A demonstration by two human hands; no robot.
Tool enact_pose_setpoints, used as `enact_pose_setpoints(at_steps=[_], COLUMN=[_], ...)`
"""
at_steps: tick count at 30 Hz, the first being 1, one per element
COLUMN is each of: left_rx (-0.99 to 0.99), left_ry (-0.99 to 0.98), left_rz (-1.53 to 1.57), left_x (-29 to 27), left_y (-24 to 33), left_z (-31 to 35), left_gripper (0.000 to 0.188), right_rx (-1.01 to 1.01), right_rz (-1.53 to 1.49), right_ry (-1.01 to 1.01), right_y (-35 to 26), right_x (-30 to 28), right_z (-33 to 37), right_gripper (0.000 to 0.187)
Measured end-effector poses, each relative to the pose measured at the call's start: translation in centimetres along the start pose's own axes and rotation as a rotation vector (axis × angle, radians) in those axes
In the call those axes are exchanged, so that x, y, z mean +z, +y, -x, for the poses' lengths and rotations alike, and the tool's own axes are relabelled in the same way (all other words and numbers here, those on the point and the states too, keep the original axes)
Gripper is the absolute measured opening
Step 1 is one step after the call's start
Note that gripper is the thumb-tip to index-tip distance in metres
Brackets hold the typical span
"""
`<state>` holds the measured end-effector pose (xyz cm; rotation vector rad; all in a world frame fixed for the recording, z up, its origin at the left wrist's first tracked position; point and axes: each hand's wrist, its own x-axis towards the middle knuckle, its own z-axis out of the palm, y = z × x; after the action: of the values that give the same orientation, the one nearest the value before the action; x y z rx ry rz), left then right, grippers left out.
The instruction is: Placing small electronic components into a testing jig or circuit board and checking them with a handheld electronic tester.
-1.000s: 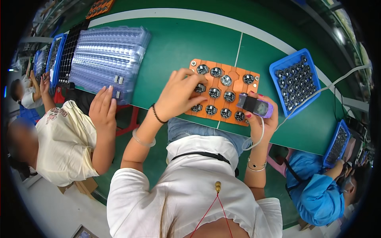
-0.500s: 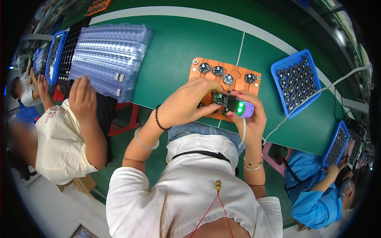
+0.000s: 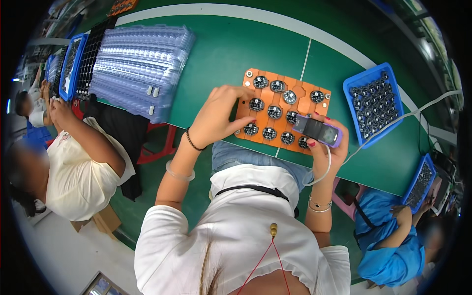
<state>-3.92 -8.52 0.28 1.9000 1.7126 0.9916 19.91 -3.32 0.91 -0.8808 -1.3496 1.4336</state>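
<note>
On the green table lies an orange tray (image 3: 298, 88) with round black parts, shiny and domed, seated in it. My left hand (image 3: 220, 114) is at the tray's left edge, thumb and forefinger spread on either side of a round black part (image 3: 256, 104); nothing is gripped. In my right hand (image 3: 336, 141) is a small purple handheld device (image 3: 318, 131) with a dark face and a white cable. It is held above the tray's right side, hiding part of the tray there.
Right of the tray sits a blue bin (image 3: 350, 105) of similar round parts, a white cable (image 3: 418, 110) crossing it. Stacked clear plastic trays (image 3: 140, 64) stand at the left. One co-worker (image 3: 86, 172) sits left, another in blue (image 3: 388, 241) right.
My left hand has let go of a round black part and moved left, its fingers opening. My right hand drew the device right; its green lights no longer show.
</note>
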Motion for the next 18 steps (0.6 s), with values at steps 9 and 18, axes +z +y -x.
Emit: enact_pose_setpoints(at_steps=[9, 18], left_rx=[0.074, 0.083], left_ry=[-0.217, -0.088], left_rz=[-0.127, 0.251], left_x=[-0.2, 0.3], left_y=[1.2, 4.2], left_z=[2.4, 1.8], left_gripper=[0.030, 0.035], right_rx=[-0.131, -0.195], right_rz=[0.185, 0.352], right_ry=[-0.225, -0.375], right_y=[-0.3, -0.2], right_x=[0.5, 1.6], right_z=[0.8, 1.0], right_gripper=[0.046, 0.044])
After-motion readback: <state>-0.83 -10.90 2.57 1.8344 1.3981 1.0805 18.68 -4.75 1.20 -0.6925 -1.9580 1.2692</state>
